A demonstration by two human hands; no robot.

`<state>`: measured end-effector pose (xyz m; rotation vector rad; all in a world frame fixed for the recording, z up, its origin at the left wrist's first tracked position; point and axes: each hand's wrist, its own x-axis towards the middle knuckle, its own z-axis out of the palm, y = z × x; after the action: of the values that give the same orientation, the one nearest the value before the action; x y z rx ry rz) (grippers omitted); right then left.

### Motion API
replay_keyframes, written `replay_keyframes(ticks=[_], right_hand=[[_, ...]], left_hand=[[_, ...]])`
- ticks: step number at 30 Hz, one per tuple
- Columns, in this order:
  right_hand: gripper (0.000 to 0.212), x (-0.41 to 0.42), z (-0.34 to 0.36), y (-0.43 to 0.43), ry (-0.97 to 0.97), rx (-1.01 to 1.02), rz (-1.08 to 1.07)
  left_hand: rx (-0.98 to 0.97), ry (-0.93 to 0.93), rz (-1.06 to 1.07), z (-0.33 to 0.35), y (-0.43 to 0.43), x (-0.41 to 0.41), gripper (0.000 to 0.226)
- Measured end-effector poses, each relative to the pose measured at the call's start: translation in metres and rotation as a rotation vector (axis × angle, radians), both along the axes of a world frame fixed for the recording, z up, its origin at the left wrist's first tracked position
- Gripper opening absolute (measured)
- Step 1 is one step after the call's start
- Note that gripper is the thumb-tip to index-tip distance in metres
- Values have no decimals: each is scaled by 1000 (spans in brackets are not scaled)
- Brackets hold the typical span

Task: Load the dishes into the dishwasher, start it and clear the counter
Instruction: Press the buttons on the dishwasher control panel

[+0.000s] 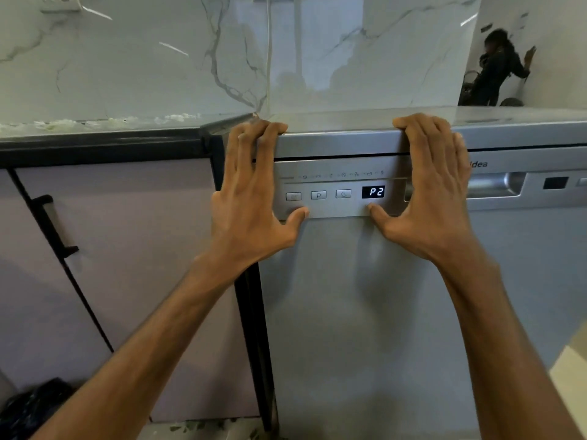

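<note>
A silver dishwasher [365, 312] fills the middle of the view with its door closed. Its control panel [333, 194] shows three buttons, and a lit display [373, 192] reads P2. My left hand [251, 198] lies against the panel's left end, fingers hooked over the dishwasher's top edge, thumb under the panel near the leftmost button. My right hand [428, 192] lies over the panel's right end, fingers curled over the top edge, thumb just below the display. The recessed door handle [495, 185] shows to the right of my right hand.
A pale cabinet door [127, 265] with a black handle [52, 225] stands to the left under a dark-edged counter [101, 138]. A marble wall [158, 58] rises behind. A black bag [35, 404] lies on the floor at the lower left. A person is reflected at the upper right.
</note>
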<state>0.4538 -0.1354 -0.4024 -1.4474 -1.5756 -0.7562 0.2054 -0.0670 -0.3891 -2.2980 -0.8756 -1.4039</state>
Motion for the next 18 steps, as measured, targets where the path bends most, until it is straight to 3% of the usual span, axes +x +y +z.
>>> replay_keyframes(ticks=[8,12,15,18], right_hand=[[103,-15,13,-14,113,-81,-6],[92,-27,29,-27,170,-153,-45],[81,-32,45,-38,201,-232,-67],[93,-46,75,-54,274,-455,-97]], left_hand=[[-216,-5,68,14,-18,8,100],[-302,24,1,32,-29,6,91],[-420,133,9,52,-39,-4,96],[-609,308,-3,84,-50,-22,110]])
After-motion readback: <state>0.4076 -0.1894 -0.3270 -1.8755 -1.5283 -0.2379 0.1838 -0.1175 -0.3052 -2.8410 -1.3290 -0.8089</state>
